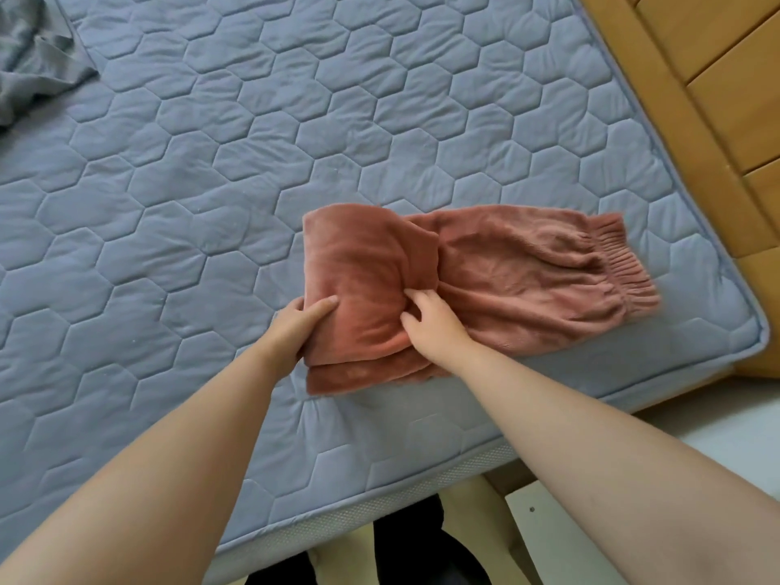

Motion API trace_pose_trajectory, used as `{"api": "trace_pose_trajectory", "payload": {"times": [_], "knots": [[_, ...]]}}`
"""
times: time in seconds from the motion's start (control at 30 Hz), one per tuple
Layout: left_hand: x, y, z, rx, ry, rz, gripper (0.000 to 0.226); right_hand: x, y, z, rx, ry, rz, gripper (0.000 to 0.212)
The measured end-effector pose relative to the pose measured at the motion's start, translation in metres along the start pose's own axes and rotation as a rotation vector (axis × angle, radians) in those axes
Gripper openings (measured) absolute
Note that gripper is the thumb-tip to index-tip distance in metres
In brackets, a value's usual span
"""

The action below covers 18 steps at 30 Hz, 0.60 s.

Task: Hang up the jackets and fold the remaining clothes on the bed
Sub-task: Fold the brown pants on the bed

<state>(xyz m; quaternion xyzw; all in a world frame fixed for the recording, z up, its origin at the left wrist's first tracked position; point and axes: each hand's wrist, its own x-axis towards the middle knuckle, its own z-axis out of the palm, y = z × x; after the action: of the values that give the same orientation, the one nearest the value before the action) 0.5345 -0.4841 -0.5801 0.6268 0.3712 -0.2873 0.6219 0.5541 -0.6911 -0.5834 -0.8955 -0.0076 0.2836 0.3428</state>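
Rust-pink fleece trousers lie on the blue quilted mattress near its front right corner, the elastic waistband pointing right. Their left part is folded over into a thick layer. My left hand grips the left edge of that folded layer, thumb on top and fingers underneath. My right hand pinches the fabric in the middle, where the folded part meets the flat part.
A crumpled grey garment lies at the far left corner of the bed. A wooden bed frame and slatted panel run along the right side. The mattress edge is just in front of me, with pale floor to the right.
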Motion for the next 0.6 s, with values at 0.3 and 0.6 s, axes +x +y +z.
{"api": "trace_pose_trajectory", "payload": {"times": [0.3, 0.6], "knots": [[-0.085, 0.086, 0.147, 0.238, 0.346, 0.298, 0.053, -0.015, 0.024, -0.129, 0.956, 0.28, 0.504, 0.018], [-0.089, 0.09, 0.269, 0.404, -0.214, 0.526, 0.038, -0.039, 0.112, -0.224, 0.72, 0.242, 0.408, 0.041]]}}
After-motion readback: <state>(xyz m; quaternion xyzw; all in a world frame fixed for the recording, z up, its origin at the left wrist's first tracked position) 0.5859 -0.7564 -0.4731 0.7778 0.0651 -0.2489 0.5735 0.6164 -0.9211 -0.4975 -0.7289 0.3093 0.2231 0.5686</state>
